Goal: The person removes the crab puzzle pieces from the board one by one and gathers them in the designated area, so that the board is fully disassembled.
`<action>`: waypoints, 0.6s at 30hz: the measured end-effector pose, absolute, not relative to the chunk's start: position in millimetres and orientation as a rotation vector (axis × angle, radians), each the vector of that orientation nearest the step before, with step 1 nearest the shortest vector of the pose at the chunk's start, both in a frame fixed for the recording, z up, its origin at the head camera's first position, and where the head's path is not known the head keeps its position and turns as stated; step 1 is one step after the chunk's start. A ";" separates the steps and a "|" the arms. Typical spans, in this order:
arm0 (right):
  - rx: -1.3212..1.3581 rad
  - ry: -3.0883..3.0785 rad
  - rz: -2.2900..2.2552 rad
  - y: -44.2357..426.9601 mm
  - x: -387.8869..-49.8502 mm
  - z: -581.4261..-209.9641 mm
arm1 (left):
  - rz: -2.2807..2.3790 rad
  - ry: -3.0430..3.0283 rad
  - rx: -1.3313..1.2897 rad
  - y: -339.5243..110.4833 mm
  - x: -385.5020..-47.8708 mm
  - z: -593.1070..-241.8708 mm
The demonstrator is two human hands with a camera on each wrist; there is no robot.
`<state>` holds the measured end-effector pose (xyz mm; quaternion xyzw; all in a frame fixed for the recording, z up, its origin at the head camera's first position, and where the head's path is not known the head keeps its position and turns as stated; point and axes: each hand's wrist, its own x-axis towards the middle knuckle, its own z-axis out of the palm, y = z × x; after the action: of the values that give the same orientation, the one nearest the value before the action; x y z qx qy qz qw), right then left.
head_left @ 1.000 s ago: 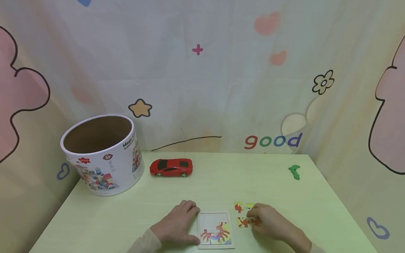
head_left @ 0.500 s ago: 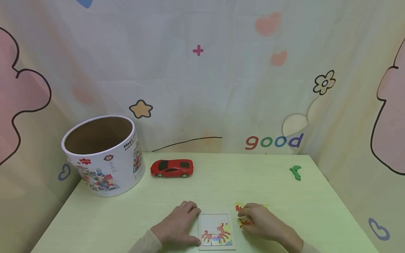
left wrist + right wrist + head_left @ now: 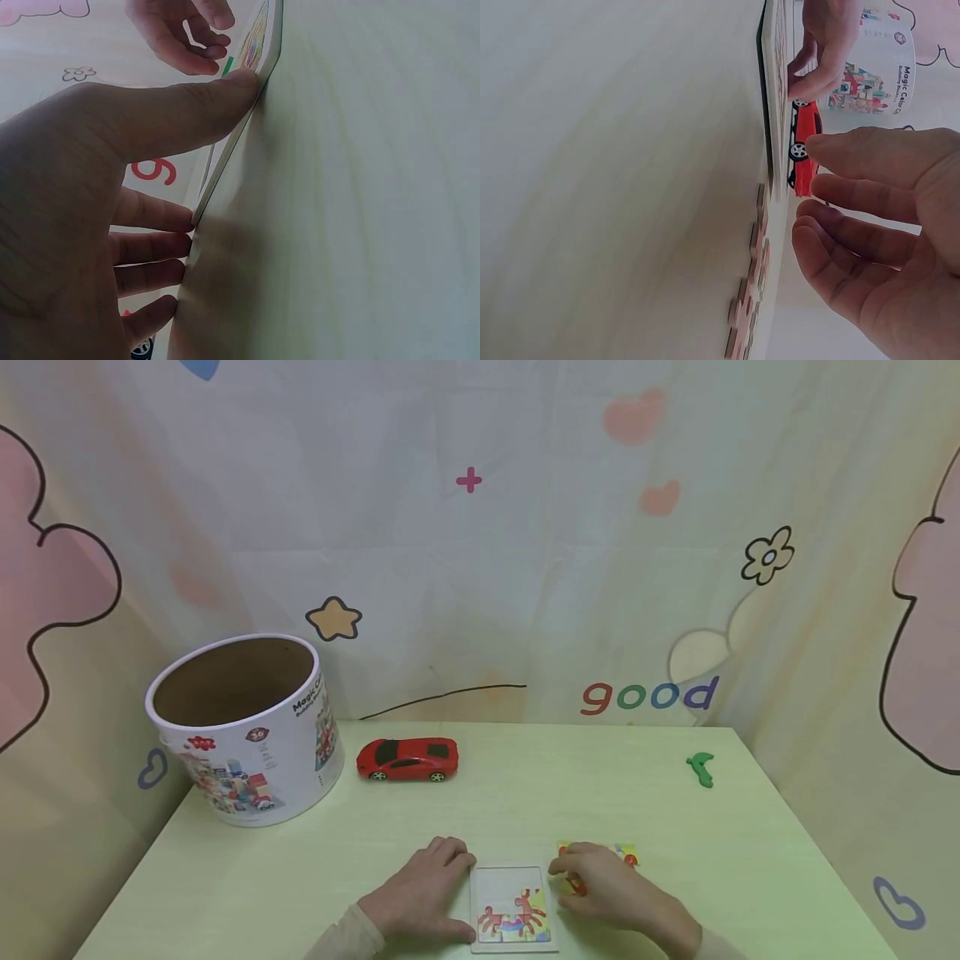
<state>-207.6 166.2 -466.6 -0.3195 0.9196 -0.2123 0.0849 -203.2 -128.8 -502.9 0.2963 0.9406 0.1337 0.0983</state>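
My left hand point(image 3: 422, 892) rests at the left side of a small, pale puzzle frame point(image 3: 514, 948), its thumb and fingertips touching the edge. In the left wrist view the thumb point(image 3: 187, 112) lies on the rim. Joined puzzle pieces point(image 3: 513, 924) showing a red animal fill the lower part of the frame. My right hand point(image 3: 611, 889) hovers just right of the frame, over loose puzzle pieces point(image 3: 627, 853) partly hidden beneath it. Seen from the right wrist, its fingers are loosely bent, no piece plainly between them; loose pieces point(image 3: 742, 311) lie on the table below.
A red toy car point(image 3: 407, 760) stands behind the left hand. Farther left is a large white bucket point(image 3: 251, 777) with printed sides. A small green curved object point(image 3: 701, 770) lies at the back right of the table point(image 3: 757, 868). A printed curtain point(image 3: 420, 568) hangs behind.
My right hand has moved left across the loose pieces toward the frame, uncovering pieces at the right. My left hand and the frame stay in place.
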 end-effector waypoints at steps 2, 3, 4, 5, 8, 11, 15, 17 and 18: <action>-0.962 2.740 -0.629 164.5 -207.6 -466.4 | 0.399 2.783 0.875 -128.7 -202.9 -503.0; -0.976 2.739 -0.633 163.7 -207.6 -466.5 | 0.399 2.782 0.876 -128.7 -202.8 -503.0; -0.995 2.740 -0.636 162.9 -207.7 -466.7 | 0.398 2.782 0.875 -128.7 -202.8 -502.9; -1.011 2.742 -0.636 162.3 -207.7 -466.7 | 0.397 2.782 0.875 -128.6 -202.9 -502.8; -1.050 2.746 -0.641 160.5 -207.8 -467.7 | 0.397 2.782 0.878 -128.9 -202.6 -502.3; -1.065 2.749 -0.641 158.4 -207.4 -468.2 | 0.398 2.789 0.892 -129.3 -202.2 -502.0; -1.053 2.758 -0.618 155.0 -206.3 -467.8 | 0.397 2.803 0.914 -129.6 -202.0 -502.5; -1.031 2.760 -0.604 153.0 -205.6 -467.8 | 0.397 2.806 0.918 -129.6 -202.1 -503.1; -1.016 2.759 -0.599 151.9 -205.3 -467.9 | 0.397 2.806 0.919 -129.6 -202.2 -503.5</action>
<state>-205.3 151.9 -467.9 -0.3377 0.9172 -0.1991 0.0708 -202.2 -129.6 -503.5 0.3076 0.9387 0.1328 0.0812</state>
